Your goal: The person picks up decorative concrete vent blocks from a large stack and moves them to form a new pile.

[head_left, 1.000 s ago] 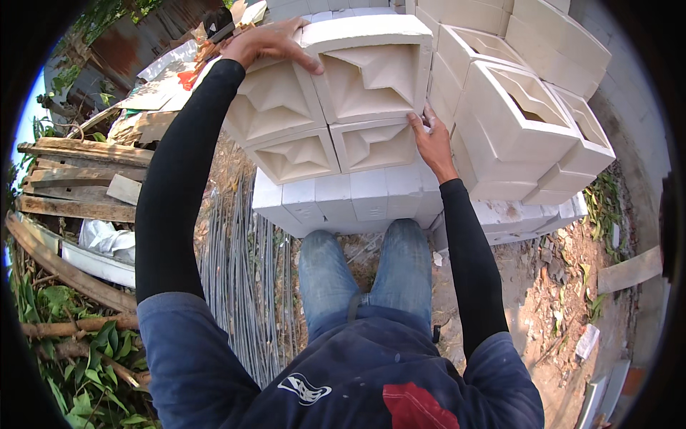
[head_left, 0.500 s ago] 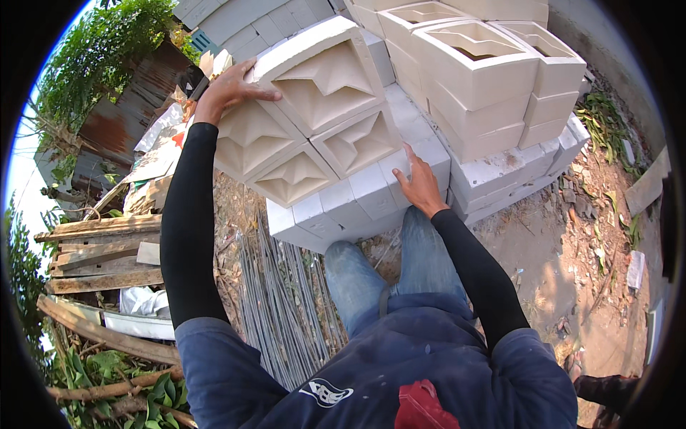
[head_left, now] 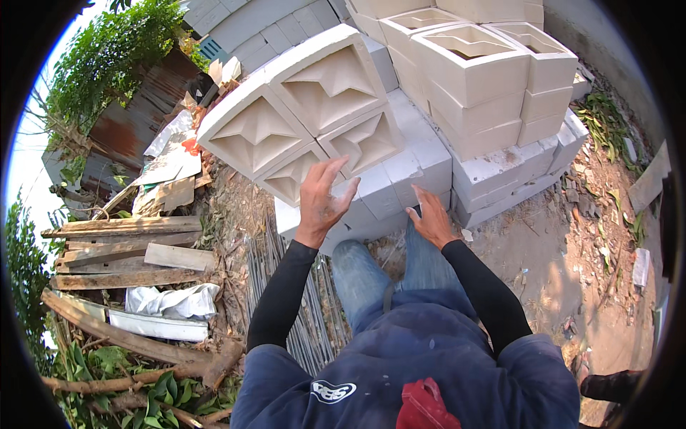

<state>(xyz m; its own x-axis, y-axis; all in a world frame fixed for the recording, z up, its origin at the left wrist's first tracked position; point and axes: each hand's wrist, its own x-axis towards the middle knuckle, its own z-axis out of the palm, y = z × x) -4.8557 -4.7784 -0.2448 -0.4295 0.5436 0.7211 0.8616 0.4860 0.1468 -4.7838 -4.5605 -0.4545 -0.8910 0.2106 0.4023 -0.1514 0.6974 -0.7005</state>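
Note:
Several cream decorative ventilation blocks (head_left: 325, 79) stand stacked together, star-shaped hollows facing me. They rest on a row of pale grey-white solid blocks (head_left: 382, 193). My left hand (head_left: 324, 204) hovers before the lower ventilation blocks, fingers spread and holding nothing; it hides part of the lower left one. My right hand (head_left: 432, 220) is held near the front face of the solid blocks, above my knee, thumb and fingers apart with nothing between them. Whether its fingertips touch the solid blocks I cannot tell.
More ventilation blocks (head_left: 475, 79) are piled at the right on pale solid blocks (head_left: 493, 171). Thin metal rods (head_left: 300, 307) lie by my left leg. Wooden planks (head_left: 128, 247) and cut branches (head_left: 136, 382) lie at the left. A wall (head_left: 607, 64) stands far right.
My left hand has let go of the upper left ventilation block's top edge and come down and right towards me. My right hand has lowered slightly. The blocks look unmoved.

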